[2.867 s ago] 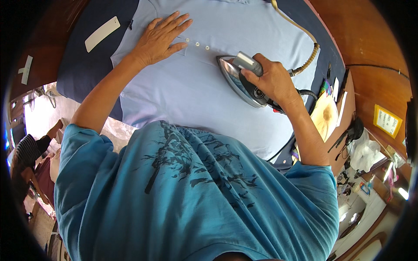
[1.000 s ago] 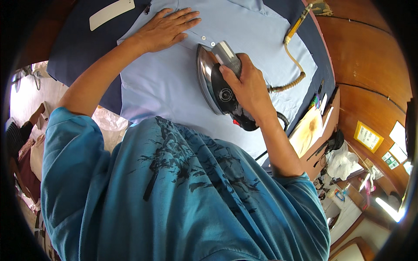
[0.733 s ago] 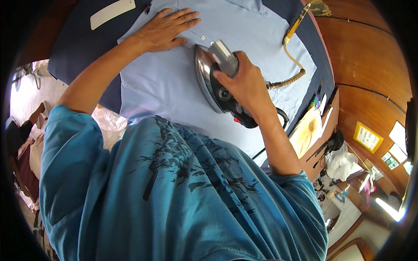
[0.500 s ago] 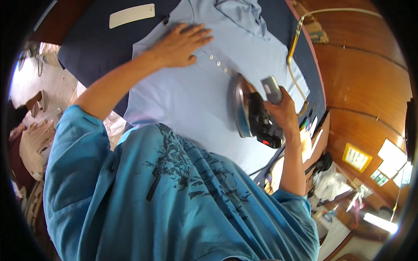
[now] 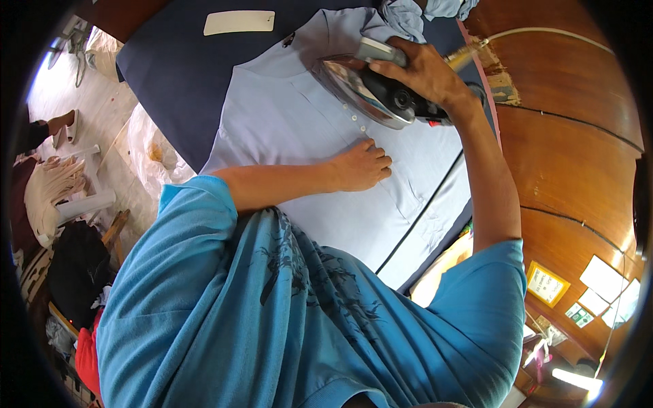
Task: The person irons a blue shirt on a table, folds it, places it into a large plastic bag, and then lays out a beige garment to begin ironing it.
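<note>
Far left, floor level: heap of cream cloth (image 5: 46,194), another person's foot (image 5: 63,126) in a pale sandal beyond it, dark cloth (image 5: 78,268) nearer. Crumpled clear plastic (image 5: 151,153) beside the bench (image 5: 173,78), which has a dark blue cover. Pale, blank-looking card (image 5: 239,22) flat near the far side.

Light blue shirt (image 5: 272,126) spread over the bench, mostly smooth, bunched at the far end. Left hand (image 5: 362,167) resting on it, fingers curled under; cannot tell whether they pinch cloth. Just past the knuckles, a short row of white buttons (image 5: 354,117). Iron (image 5: 374,87) over the upper shirt, just beside the buttons, nose toward far left; contact of its plate with the cloth unclear. Right hand (image 5: 427,73) wrapped about the grey handle, fingers closed on it. Black cord (image 5: 425,209) slanting across the shirt's right part. Right: wooden wall (image 5: 564,160), yellow-framed notice (image 5: 547,284), lit lamp (image 5: 577,379) low down.
</note>
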`<state>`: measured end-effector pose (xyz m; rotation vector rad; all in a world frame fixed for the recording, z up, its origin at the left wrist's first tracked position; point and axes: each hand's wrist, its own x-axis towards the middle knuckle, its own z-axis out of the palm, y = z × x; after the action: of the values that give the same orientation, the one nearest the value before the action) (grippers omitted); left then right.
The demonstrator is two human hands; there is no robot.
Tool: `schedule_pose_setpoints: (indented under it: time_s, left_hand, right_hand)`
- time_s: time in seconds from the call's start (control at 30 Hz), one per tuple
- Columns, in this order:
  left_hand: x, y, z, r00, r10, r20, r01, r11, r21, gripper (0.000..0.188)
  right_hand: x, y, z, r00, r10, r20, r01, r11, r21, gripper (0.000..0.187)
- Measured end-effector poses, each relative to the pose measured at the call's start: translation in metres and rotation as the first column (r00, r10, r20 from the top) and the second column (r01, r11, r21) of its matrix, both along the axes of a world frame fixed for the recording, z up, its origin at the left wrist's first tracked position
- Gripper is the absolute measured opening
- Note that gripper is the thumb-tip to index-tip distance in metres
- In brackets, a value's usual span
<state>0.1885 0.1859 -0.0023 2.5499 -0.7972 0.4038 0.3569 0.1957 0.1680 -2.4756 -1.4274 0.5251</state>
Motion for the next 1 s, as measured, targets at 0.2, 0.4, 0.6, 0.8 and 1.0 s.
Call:
schedule_pose_setpoints:
  time_s: [0.2,0.4,0.6,0.8,1.0]
  left_hand:
    - [-0.015,0.029,0.006,0.996,-0.082,-0.047,0.072,0.98,-0.184,0.022]
    - [-0.026,0.063,0.009,0.996,0.061,-0.058,-0.075,0.957,-0.282,0.021]
    - [-0.001,0.03,0.014,0.997,0.073,-0.031,-0.077,0.982,-0.174,0.019]
    - [0.022,0.004,0.004,0.99,0.135,-0.045,-0.135,0.991,0.002,0.015]
    - [0.024,0.004,0.001,0.99,0.107,-0.091,-0.113,0.992,-0.063,0.015]
  right_hand:
    - [0.012,0.03,-0.012,0.998,0.036,-0.049,-0.041,0.994,-0.106,0.066]
    - [0.021,0.004,-0.026,0.994,0.112,-0.016,-0.113,0.982,-0.148,0.055]
    - [0.028,-0.016,-0.016,0.988,0.035,-0.148,-0.062,0.981,-0.181,0.047]
    - [0.037,-0.007,-0.003,0.996,0.018,-0.093,-0.026,0.996,-0.081,0.055]
    - [0.035,0.031,-0.016,0.981,0.191,-0.045,-0.195,0.975,-0.107,0.053]
